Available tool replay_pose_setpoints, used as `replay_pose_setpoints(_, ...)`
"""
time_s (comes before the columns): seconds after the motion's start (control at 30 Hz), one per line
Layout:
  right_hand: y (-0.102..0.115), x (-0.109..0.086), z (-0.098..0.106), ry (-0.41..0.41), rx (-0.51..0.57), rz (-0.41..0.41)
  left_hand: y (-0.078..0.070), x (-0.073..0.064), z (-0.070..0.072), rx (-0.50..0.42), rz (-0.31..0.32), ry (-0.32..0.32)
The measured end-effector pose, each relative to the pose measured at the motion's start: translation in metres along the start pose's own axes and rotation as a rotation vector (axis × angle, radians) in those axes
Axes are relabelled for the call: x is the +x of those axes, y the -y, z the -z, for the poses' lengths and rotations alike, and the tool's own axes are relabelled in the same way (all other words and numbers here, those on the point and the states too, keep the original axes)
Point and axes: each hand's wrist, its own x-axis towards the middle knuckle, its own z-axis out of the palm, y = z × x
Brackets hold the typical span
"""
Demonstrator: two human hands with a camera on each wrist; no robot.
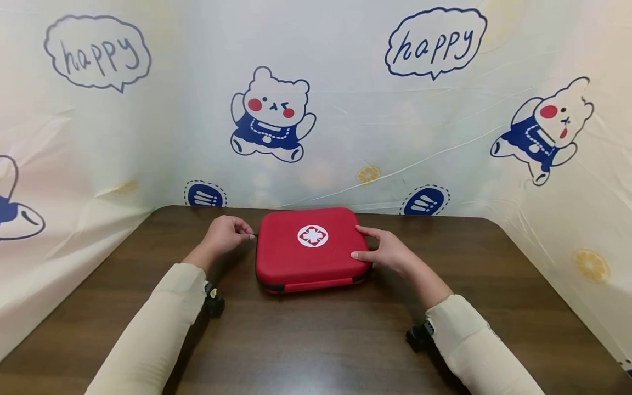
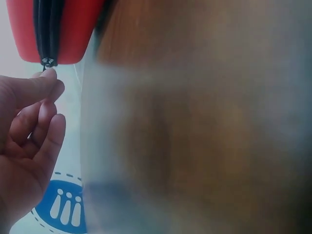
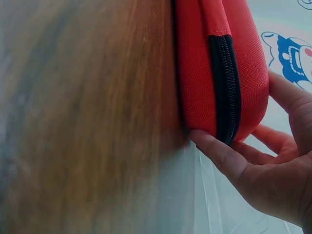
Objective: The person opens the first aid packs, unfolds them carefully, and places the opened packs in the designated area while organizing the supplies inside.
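A red first-aid case (image 1: 281,249) with a white cross emblem on its lid lies on the brown wooden table. My left hand (image 1: 227,235) is at the case's left side, thumb and finger pinching the zipper pull (image 2: 44,68). The left wrist view shows the black zipper (image 2: 48,29) running up from that pull. On the opposite end, my right hand (image 1: 390,251) holds the case with its fingers spread over the lid and side. Seen from the right wrist, the zipper teeth (image 3: 229,83) are closed along this corner, beside a red fabric strip (image 3: 215,17).
The wooden table (image 1: 306,351) ends at a patterned cloth (image 1: 345,137) close behind the case. More of the cloth hangs along both sides. Dark wrist cameras (image 1: 213,302) sit under both cuffs.
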Motion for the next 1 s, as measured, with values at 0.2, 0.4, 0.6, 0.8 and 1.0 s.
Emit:
replay_pose_setpoints(0.2, 0.000, 0.003, 0.000, 0.012, 0.003, 0.006, 0.007, 0.011, 0.003, -0.008, 0.006, 0.020)
replay_pose_setpoints(0.4, -0.002, 0.009, 0.008, 0.046, -0.018, -0.011, 0.009, 0.009, 0.005, -0.090, 0.057, 0.110)
replay_pose_setpoints(0.6, -0.004, 0.015, 0.018, 0.091, -0.022, -0.010, 0.006, 0.002, 0.008, -0.146, 0.064, 0.194)
replay_pose_setpoints(0.8, -0.003, 0.018, 0.020, 0.032, 0.002, -0.045, 0.004, -0.004, 0.010, -0.190, 0.020, 0.244)
replay_pose_setpoints(1.0, -0.009, 0.023, 0.022, -0.115, -0.012, -0.076, -0.005, -0.010, 0.006, -0.228, -0.015, 0.341)
